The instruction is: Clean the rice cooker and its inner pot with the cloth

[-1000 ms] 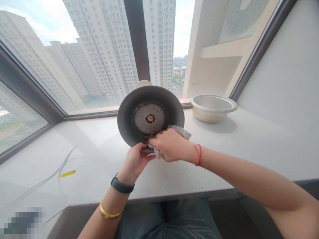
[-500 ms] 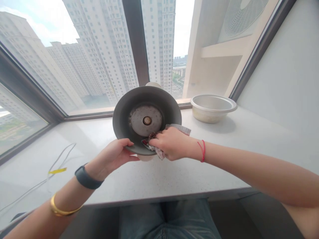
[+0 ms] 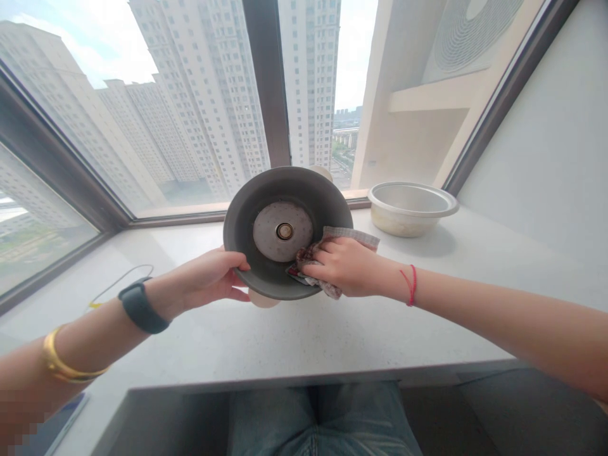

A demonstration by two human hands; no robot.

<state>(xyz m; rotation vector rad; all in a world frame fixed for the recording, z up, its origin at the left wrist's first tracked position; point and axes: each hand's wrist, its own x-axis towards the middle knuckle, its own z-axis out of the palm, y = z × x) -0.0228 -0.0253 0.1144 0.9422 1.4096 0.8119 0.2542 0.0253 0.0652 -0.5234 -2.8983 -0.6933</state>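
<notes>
Fingers of the left hand (image 3: 209, 278) grip the cooker body (image 3: 287, 231), its cavity tipped toward the camera. Right hand (image 3: 349, 266) clutches a cloth (image 3: 332, 244) against its inner wall. No writing is legible.

Left hand (image 3: 209, 278) has shifted from the cooker body's (image 3: 266, 278) bottom rim to its left rim; right hand (image 3: 344, 266) with cloth (image 3: 354, 237) has moved rightward inside. Cooker now sits slightly higher.

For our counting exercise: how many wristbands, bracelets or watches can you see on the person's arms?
3. A dark band on the left wrist, a gold bangle further up that forearm, and a red string on the right wrist. Others may lie out of frame.
</notes>
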